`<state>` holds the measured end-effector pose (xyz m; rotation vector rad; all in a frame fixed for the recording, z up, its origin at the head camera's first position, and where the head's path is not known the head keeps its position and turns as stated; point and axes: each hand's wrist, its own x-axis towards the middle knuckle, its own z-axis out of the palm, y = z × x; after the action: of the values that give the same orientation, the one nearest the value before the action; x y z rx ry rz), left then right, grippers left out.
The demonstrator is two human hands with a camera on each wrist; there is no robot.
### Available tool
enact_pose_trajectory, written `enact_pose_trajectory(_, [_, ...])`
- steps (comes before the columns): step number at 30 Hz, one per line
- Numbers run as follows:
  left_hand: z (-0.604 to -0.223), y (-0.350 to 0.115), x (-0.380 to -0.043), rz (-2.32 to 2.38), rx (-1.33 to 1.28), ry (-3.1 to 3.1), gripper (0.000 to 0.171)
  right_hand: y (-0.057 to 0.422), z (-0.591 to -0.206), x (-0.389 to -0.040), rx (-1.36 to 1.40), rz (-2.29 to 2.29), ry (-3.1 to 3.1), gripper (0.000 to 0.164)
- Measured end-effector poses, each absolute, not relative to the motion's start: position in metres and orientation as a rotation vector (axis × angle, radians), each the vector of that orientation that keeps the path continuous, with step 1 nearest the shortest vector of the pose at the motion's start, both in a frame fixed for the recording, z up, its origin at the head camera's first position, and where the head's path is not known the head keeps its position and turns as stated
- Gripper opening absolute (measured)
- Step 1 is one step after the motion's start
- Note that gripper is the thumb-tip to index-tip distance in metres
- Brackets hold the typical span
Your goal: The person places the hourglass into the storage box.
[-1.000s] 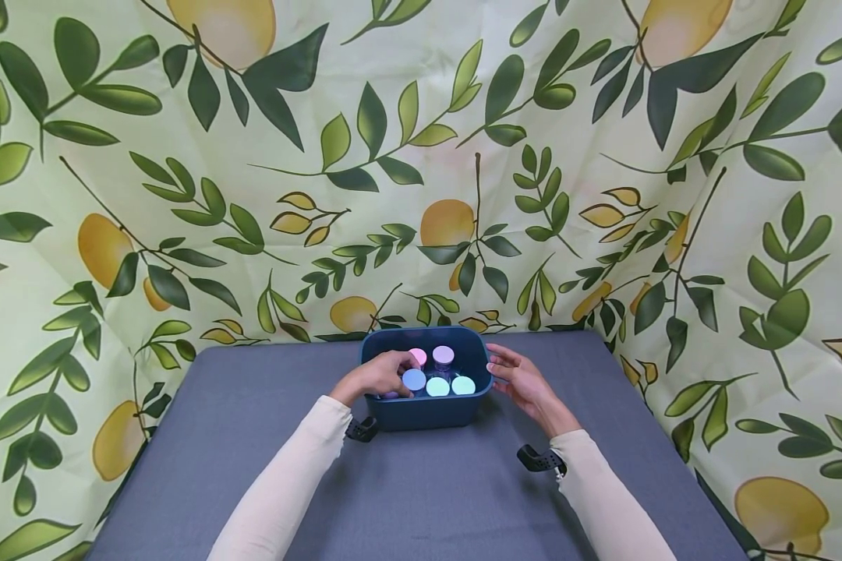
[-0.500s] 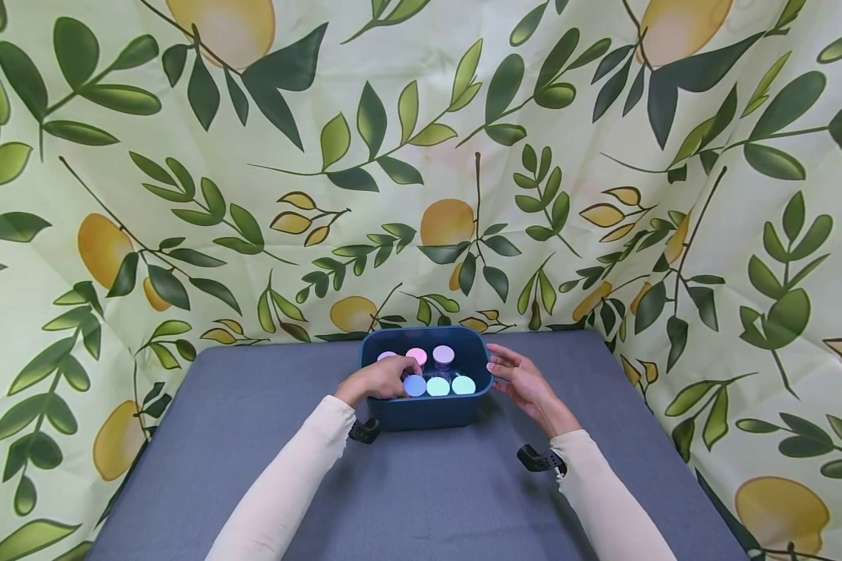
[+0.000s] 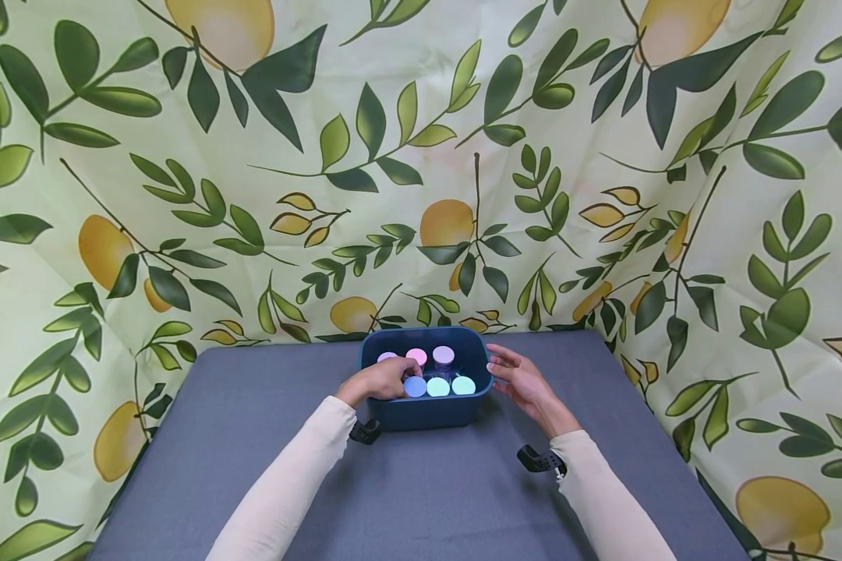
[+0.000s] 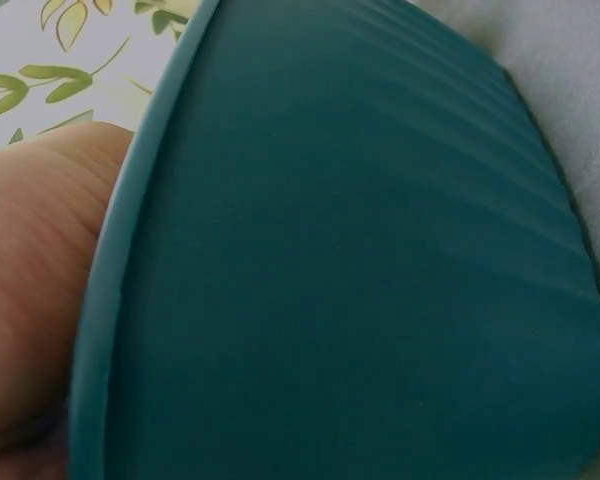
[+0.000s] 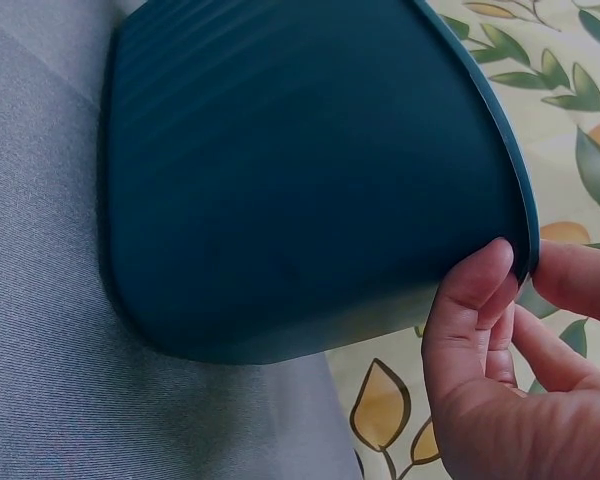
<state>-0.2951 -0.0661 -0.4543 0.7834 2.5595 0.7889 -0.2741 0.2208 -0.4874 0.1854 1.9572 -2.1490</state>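
Note:
A dark blue plastic bin (image 3: 421, 414) stands on the table, holding several small jars with pastel lids. My left hand (image 3: 377, 379) reaches over its front left rim, its fingers around a blue-lidded jar (image 3: 415, 387) in the front row. The thumb and that jar's body are hidden; the left wrist view shows mostly the bin's outer wall (image 4: 350, 250) and part of the hand. At the bin's right end, my right hand (image 3: 522, 383) pinches the rim between thumb and fingers, with the thumb (image 5: 470, 280) against the outside wall.
Beside the blue lid sit two mint-lidded jars, one left (image 3: 438, 387) and one right (image 3: 463, 386). Behind are a pink lid (image 3: 416, 356), a pale lilac lid (image 3: 443, 355) and another lilac lid (image 3: 387, 356). The grey table (image 3: 267, 436) meets leaf-printed cloth at back and sides.
The left hand and the blue-lidded jar have moved down and slightly right within the bin, uncovering the lilac lid at back left. During the last half second little changes. The right hand stays put.

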Motion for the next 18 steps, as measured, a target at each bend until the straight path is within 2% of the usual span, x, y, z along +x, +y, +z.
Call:
enact_pose_trajectory(12, [-0.4542,-0.0676,-0.2944,0.745,0.777,2.566,0.029,0.2189,-0.4861,-0.2728,0.181,-2.156,1.960,0.052])
enact_pose_trajectory(18, [-0.4511,-0.0694,-0.2931,0.845,0.751,2.517,0.035,0.2185,-0.4848,-0.2719,0.192,-2.158,1.959,0.050])
